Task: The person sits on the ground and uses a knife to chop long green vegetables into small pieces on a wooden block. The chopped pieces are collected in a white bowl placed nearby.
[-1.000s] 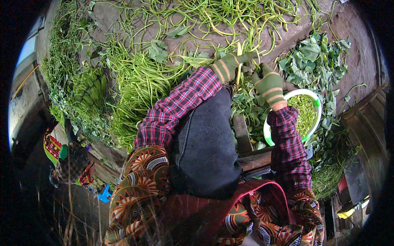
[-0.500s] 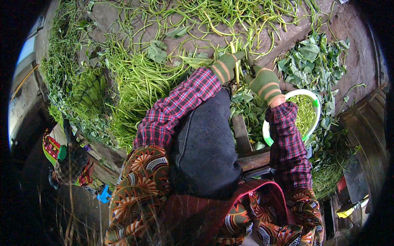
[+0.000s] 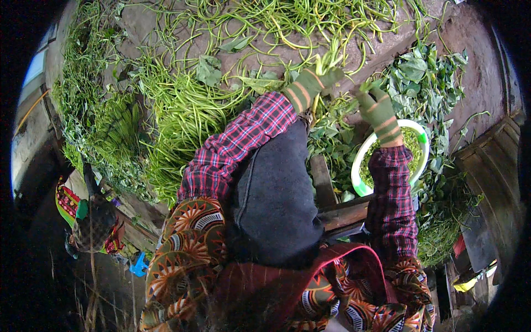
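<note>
My left hand (image 3: pixel 312 84), in a green glove with tan stripes, is closed around a small bunch of long green stems (image 3: pixel 331 57) whose ends stick out past the fingers. To its right, my right hand (image 3: pixel 380 113), in a matching glove, is raised apart from it, fingers curled, with a bright green stem piece (image 3: pixel 366 87) at the fingertips. Below that hand and partly behind its sleeve stands a white-rimmed round container (image 3: pixel 409 124) with green patches, holding small green bits (image 3: pixel 412 149).
A thick heap of green stems (image 3: pixel 191 113) lies left of my left arm, and more loose stems (image 3: pixel 310 22) spread across the far surface. Broad green leaves (image 3: pixel 417 72) are piled at the right. A wooden beam (image 3: pixel 345 216) crosses near my dark-clothed knee (image 3: pixel 279 193). Far left, a person (image 3: pixel 94 221) is partly visible.
My right hand has pulled away to the right from my left hand, with a green piece at its fingertips. The left hand still grips its bunch, now tilted further right.
</note>
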`<move>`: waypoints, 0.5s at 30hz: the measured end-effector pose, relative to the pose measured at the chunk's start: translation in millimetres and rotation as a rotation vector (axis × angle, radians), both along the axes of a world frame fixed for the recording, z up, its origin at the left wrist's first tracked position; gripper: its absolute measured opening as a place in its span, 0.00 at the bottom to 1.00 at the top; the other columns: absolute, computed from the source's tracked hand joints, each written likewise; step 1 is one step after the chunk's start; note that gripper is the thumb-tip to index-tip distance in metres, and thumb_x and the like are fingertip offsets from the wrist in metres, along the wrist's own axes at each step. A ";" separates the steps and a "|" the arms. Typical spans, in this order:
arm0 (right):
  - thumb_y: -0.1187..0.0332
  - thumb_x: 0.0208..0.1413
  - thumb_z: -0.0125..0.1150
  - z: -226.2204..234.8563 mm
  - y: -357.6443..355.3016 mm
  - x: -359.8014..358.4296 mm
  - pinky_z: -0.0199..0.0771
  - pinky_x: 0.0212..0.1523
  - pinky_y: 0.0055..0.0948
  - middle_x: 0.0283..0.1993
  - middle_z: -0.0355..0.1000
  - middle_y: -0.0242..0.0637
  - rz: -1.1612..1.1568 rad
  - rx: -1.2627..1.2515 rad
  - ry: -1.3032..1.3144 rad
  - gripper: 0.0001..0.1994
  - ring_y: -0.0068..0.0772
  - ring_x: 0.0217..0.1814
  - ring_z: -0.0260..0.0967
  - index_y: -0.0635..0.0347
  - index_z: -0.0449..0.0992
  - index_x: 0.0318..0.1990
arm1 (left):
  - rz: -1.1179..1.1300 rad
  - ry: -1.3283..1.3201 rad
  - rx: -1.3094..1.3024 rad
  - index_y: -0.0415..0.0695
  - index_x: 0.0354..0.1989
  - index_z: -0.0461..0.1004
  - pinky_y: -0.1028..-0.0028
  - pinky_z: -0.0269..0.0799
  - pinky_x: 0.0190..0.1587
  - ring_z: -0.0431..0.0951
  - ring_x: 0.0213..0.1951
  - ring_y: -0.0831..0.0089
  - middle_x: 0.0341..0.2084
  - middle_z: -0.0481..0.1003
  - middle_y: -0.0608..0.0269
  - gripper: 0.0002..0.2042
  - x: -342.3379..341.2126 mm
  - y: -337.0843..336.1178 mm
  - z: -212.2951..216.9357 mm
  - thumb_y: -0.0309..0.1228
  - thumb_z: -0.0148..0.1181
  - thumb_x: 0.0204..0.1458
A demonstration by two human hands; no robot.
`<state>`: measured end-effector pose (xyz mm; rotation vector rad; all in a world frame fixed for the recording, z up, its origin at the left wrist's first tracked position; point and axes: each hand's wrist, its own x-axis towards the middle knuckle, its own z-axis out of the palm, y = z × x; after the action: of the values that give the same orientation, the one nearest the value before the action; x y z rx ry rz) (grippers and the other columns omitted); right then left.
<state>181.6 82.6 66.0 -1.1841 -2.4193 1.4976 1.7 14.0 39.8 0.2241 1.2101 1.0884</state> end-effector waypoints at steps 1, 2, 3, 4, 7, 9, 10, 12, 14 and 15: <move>0.67 0.41 0.52 10.0 -1.6 -19.1 0.60 0.22 0.22 0.22 0.68 0.39 -0.122 -0.187 -0.011 0.13 0.23 0.22 0.62 0.67 0.68 0.32 | -0.100 0.081 0.074 0.42 0.34 0.66 0.77 0.61 0.19 0.63 0.15 0.79 0.16 0.66 0.68 0.19 1.2 0.1 -1.5 0.44 0.56 0.38; 0.67 0.41 0.52 17.6 -3.2 -35.0 0.60 0.22 0.22 0.22 0.67 0.39 -0.242 -0.375 -0.021 0.13 0.23 0.23 0.62 0.68 0.68 0.32 | -0.199 0.163 0.148 0.42 0.35 0.66 0.76 0.63 0.20 0.64 0.16 0.78 0.17 0.67 0.67 0.21 3.0 0.3 -3.0 0.45 0.56 0.37; 0.67 0.41 0.52 19.9 -3.6 -43.5 0.59 0.21 0.21 0.22 0.67 0.37 -0.267 -0.409 0.010 0.12 0.21 0.22 0.61 0.67 0.68 0.32 | -0.048 0.184 0.490 0.41 0.39 0.64 0.79 0.64 0.23 0.67 0.20 0.81 0.23 0.70 0.67 0.25 13.1 4.2 -2.6 0.46 0.58 0.35; 0.67 0.42 0.51 25.3 -1.9 -48.6 0.59 0.21 0.19 0.21 0.66 0.34 -0.282 -0.492 -0.057 0.12 0.20 0.22 0.60 0.67 0.67 0.32 | -0.118 0.173 0.362 0.42 0.41 0.64 0.79 0.65 0.29 0.68 0.25 0.80 0.25 0.71 0.66 0.26 7.7 0.1 -3.7 0.44 0.60 0.34; 0.69 0.44 0.49 16.8 -5.1 -47.7 0.59 0.20 0.16 0.22 0.65 0.32 -0.374 -0.654 0.147 0.11 0.17 0.21 0.60 0.67 0.67 0.34 | -0.395 -0.001 -0.033 0.42 0.37 0.68 0.80 0.64 0.31 0.68 0.29 0.81 0.25 0.71 0.66 0.22 -4.9 -2.3 10.3 0.40 0.61 0.34; 0.71 0.45 0.46 23.6 -9.0 -51.0 0.61 0.21 0.15 0.24 0.66 0.32 -0.469 -0.842 0.211 0.10 0.15 0.21 0.61 0.65 0.67 0.35 | -0.313 0.098 0.132 0.43 0.35 0.70 0.83 0.63 0.23 0.67 0.21 0.83 0.20 0.71 0.68 0.20 -3.7 -7.6 4.7 0.40 0.61 0.33; 0.71 0.44 0.47 5.6 -11.0 -46.8 0.62 0.22 0.18 0.25 0.67 0.35 -0.485 -0.804 0.195 0.10 0.19 0.22 0.63 0.65 0.68 0.34 | -0.409 0.175 -0.023 0.44 0.34 0.70 0.80 0.62 0.21 0.66 0.19 0.81 0.18 0.70 0.68 0.19 -4.8 -9.6 -6.2 0.41 0.60 0.33; 0.69 0.43 0.48 -26.7 -5.7 -45.7 0.64 0.24 0.22 0.24 0.68 0.37 -0.447 -0.280 0.130 0.09 0.24 0.22 0.64 0.65 0.69 0.31 | -0.305 0.142 -0.211 0.43 0.31 0.71 0.79 0.62 0.22 0.66 0.20 0.81 0.18 0.70 0.66 0.18 -2.2 -10.0 -5.3 0.40 0.60 0.32; 0.64 0.40 0.51 -52.3 13.0 -51.0 0.64 0.28 0.25 0.22 0.69 0.40 -0.634 -0.225 -0.054 0.12 0.30 0.25 0.66 0.66 0.70 0.28 | -0.207 0.168 -0.376 0.39 0.28 0.71 0.77 0.62 0.23 0.66 0.20 0.78 0.19 0.70 0.64 0.20 -8.2 -8.5 -3.0 0.44 0.59 0.31; 0.60 0.39 0.53 -56.9 22.0 -61.6 0.65 0.31 0.30 0.25 0.69 0.43 -0.528 -0.021 -0.198 0.15 0.38 0.28 0.67 0.64 0.70 0.30 | -0.106 0.153 -0.406 0.37 0.28 0.71 0.76 0.62 0.24 0.66 0.21 0.77 0.19 0.70 0.63 0.21 -10.1 -17.5 -24.6 0.45 0.59 0.31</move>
<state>120.1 104.6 9.1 -1.8633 -1.9544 1.2890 -8.3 -3.5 15.1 0.0577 1.5109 0.7237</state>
